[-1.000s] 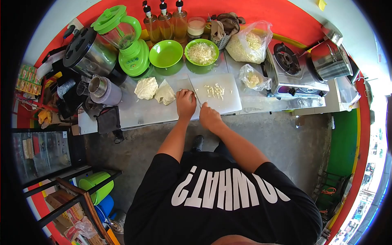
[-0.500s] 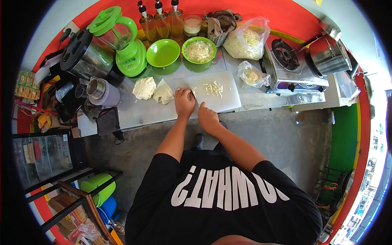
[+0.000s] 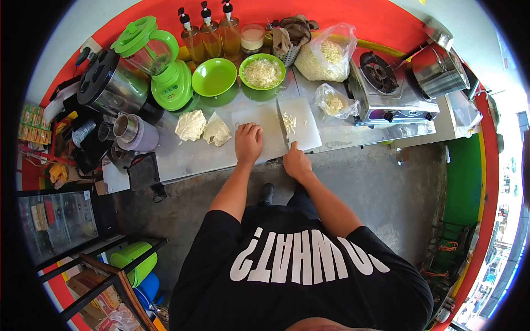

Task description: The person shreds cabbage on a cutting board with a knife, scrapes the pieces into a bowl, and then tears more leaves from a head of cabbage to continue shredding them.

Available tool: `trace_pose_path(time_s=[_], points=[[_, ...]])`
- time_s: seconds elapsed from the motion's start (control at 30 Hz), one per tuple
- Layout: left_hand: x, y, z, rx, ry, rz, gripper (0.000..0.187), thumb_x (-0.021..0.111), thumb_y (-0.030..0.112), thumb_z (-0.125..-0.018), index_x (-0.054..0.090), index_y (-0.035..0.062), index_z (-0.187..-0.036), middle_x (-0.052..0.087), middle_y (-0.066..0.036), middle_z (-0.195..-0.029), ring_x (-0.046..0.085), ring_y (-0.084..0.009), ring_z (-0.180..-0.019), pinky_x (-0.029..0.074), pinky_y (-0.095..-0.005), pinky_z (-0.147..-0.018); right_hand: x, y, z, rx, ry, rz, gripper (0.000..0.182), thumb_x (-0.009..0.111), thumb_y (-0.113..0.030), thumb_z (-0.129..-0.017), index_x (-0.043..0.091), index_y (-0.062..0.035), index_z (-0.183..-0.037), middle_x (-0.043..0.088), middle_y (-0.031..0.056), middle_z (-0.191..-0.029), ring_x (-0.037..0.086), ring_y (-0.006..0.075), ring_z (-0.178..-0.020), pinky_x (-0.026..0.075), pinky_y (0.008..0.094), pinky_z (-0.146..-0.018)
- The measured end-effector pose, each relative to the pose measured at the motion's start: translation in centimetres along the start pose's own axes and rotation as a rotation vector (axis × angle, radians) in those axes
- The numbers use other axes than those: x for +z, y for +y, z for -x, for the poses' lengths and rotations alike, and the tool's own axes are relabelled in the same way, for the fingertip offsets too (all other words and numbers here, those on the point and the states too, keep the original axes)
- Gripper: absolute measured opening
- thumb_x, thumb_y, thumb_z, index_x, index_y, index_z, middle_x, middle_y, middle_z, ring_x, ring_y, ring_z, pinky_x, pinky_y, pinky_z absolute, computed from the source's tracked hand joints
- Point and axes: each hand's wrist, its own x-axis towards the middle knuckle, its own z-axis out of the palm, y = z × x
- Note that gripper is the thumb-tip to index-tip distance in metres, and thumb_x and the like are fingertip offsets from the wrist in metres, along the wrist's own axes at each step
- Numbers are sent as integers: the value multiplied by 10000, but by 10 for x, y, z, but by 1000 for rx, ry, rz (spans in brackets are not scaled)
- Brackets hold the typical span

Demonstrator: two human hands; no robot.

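The knife [image 3: 282,122] is in my right hand [image 3: 297,162], which is closed round its handle at the front edge of the white cutting board [image 3: 307,108]. Its blade lies across the board, tip pointing away from me. Right beside the blade is a small heap of pale shredded cabbage [image 3: 290,123]. My left hand [image 3: 249,144] rests on the board's left part with fingers curled under; whatever they hold, if anything, is hidden. Left of that hand lie two pale cabbage pieces, a larger chunk [image 3: 191,126] and a leafy one [image 3: 217,130].
Behind the board stand a green bowl of shreds [image 3: 262,73] and another green bowl [image 3: 214,77]. A green blender [image 3: 169,85] and pump bottles [image 3: 211,41] are further left. To the right are a bag of shreds [image 3: 326,55], a small bag [image 3: 334,102] and a gas stove [image 3: 386,102].
My right hand has moved right with the knife, sweeping the shreds toward the board's right side. The left hand has shifted slightly and is now apart from the knife.
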Motion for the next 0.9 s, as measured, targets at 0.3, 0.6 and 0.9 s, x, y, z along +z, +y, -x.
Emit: trace_pose_path(time_s=[0.3,0.6,0.9], points=[[5,1,3,0,-38,94,165,640,51,-874,701,41,-1027,672,-98,-1074,588,-327,-1064,496,-418,-913,8,-14,20,-94,80,-114,346,484,-355,-1045,434,-24,-1131,679,327,-905,649,537,-874,486,628,-786],[6,2,2,-9,-38,105,99,643,44,-865,667,28,-960,658,-106,-1038,587,-335,-1043,494,-425,-891,-2,-30,22,-209,10,61,330,492,-311,-1051,471,17,-1083,694,307,-875,692,491,-843,556,554,-742],[9,10,2,-53,-13,111,92,661,25,-842,651,21,-934,664,-113,-1018,597,-346,-1022,495,-430,-882,6,-30,33,-143,21,147,341,511,-312,-1046,502,28,-1039,713,267,-864,710,469,-833,584,517,-744]])
